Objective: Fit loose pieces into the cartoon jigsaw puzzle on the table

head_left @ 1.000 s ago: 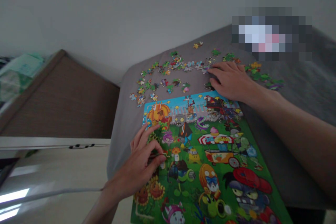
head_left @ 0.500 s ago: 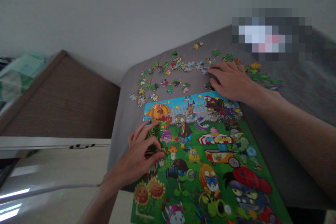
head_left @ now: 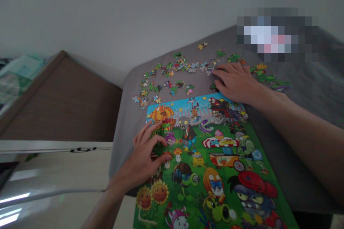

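Puzzle board [head_left: 201, 175] is showing some seams beside a slack, parted left hand [head_left: 143, 157]; many loose pieces [head_left: 181, 65] are lying unplaced near right hand [head_left: 238, 82], grip unclear.

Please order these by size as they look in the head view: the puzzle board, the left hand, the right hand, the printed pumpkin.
1. Puzzle board
2. Left hand and right hand, too alike to rank
3. Printed pumpkin

Left hand [head_left: 146, 155] on puzzle [head_left: 206, 161], right hand [head_left: 236, 82] at pieces [head_left: 195, 66].
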The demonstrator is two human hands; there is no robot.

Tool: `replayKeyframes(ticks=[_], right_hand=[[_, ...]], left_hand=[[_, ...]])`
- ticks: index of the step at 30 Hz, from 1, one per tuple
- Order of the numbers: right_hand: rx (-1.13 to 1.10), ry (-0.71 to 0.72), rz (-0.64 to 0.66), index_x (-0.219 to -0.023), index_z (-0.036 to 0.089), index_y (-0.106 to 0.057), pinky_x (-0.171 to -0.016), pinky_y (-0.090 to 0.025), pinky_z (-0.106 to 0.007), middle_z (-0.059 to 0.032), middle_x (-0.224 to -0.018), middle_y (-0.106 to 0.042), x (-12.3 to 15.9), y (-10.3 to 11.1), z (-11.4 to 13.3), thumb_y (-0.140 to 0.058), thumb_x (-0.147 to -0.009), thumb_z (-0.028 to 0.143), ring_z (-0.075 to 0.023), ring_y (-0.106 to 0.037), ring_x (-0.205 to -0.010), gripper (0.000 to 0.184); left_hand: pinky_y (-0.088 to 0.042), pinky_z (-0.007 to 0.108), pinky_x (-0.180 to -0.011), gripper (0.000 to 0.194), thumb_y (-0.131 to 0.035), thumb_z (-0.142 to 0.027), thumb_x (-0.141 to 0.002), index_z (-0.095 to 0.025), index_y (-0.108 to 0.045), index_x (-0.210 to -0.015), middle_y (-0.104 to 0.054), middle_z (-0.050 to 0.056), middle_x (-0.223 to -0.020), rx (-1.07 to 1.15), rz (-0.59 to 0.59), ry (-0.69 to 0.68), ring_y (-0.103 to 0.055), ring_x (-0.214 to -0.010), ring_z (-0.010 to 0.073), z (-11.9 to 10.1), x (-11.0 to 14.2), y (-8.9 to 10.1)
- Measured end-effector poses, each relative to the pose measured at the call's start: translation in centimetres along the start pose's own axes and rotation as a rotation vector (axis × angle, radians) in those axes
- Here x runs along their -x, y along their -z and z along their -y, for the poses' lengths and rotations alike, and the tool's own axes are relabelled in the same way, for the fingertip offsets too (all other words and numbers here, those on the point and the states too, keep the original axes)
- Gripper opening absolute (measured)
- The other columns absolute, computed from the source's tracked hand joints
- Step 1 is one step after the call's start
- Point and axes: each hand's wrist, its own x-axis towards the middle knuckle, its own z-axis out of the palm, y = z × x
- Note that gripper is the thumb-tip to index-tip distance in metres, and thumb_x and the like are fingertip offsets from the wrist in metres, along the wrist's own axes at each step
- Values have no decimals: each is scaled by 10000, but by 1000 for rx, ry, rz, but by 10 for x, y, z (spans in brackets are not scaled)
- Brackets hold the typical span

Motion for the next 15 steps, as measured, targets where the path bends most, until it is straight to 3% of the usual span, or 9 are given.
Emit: replayKeyframes(ticks=[6,12,15], right_hand=[[-27,-3,-7,-1391,194,-648,-1044,-426,-666,-165,-1443,-606,0,-2,-1,-372,-1001,326,-439,-519,-1324,496],[-16,5,-1,-1397,169,-636,-1059,-424,-653,-172,-1450,-602,0,-2,0,-368,-1009,310,-425,-505,-1344,492],[-5,0,0,-1390,157,-638,-1065,-431,-633,-179,-1449,-600,1,-1,2,-371,-1013,302,-412,-501,-1349,484]], left_hand=[[-218,726,-1218,402,-632,-630,-948,-257,-554,-1078,-175,79,-1711,4,20,66,-43,-1599,404,3,-2,3],[-217,707,-1228,496,-548,-708,-958,-272,-523,-1193,-156,101,-1719,-19,53,64,-77,-1602,396,10,-4,2],[-211,694,-1235,630,-500,-769,-946,-284,-481,-1348,-174,124,-1719,-41,31,45,-107,-1598,401,14,-5,1]])
